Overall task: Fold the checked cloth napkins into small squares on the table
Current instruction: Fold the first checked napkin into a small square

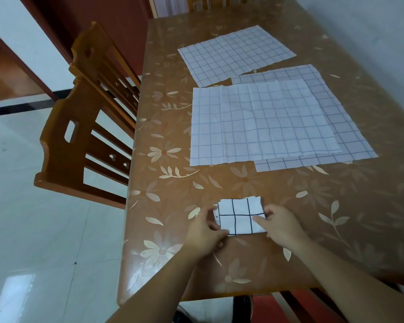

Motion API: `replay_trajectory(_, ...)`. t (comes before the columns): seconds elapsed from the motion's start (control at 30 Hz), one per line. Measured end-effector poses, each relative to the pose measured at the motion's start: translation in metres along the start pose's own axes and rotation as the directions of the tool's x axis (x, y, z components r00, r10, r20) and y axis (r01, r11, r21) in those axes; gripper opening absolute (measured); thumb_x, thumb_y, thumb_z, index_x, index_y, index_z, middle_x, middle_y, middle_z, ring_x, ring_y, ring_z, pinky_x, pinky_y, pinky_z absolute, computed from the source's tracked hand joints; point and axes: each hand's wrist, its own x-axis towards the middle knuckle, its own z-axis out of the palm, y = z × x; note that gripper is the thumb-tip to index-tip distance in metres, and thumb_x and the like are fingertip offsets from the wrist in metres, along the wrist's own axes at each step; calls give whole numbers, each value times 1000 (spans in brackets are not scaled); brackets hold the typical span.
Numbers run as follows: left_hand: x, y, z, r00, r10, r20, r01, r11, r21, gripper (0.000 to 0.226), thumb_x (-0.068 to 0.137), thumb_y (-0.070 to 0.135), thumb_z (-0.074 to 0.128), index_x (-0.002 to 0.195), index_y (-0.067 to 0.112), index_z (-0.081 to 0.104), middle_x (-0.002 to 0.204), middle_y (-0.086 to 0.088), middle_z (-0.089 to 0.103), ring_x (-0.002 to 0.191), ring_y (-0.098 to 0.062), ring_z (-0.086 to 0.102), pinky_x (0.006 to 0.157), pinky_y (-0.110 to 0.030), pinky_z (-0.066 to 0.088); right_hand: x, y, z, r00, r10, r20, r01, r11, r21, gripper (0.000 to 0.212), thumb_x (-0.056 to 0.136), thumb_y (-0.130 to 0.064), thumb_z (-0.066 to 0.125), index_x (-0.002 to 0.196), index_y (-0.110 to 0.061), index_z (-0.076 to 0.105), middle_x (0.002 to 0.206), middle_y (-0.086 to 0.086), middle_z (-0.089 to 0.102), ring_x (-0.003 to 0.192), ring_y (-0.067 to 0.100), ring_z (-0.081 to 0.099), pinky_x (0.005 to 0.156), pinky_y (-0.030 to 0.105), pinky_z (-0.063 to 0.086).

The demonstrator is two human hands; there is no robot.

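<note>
one small folded napkin (240, 216), dark-checked white

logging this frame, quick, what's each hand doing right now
Left hand: pinches the folded napkin's left edge.
Right hand: open, fingers pressing its right edge.

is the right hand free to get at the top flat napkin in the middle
Probably not yet: the right hand rests on the folded napkin. The flat napkin lies uncovered farther up the table, nothing between.
</note>
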Motion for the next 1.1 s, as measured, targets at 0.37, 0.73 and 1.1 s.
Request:
replay_trajectory(0.37,-6,12,14,889,448,-91,-251,644,723,38,84,38,55,120,31,45,91,7,61,85,-20,61,64,-31,47,1,-10,6,990,-3,-138,-27,976,-217,37,82,-52,65,66,-24,46,63,-7,57,60,14,54,48,26,34)
replay_trajectory(0.73,14,-7,53,893,436,114,-276,329,903,70,97,58,12,153,18,19,160,-6,17,148,-26,11,117,-55,5,-7,19,8,783,-582,-219,439,767,-468,35,96,-32,43,128,-24,54,136,-4,51,120,17,52,87,32,47)
replay_trajectory(1.1,0,-19,52,918,396,-34,-168,465,869,75,95,62,13,154,16,10,161,-6,3,149,-23,-1,117,-48,-12,-16,12,17,924,-355,-140,231,814,-533,53,91,-35,55,141,-24,42,140,-4,49,126,20,45,102,43,38)
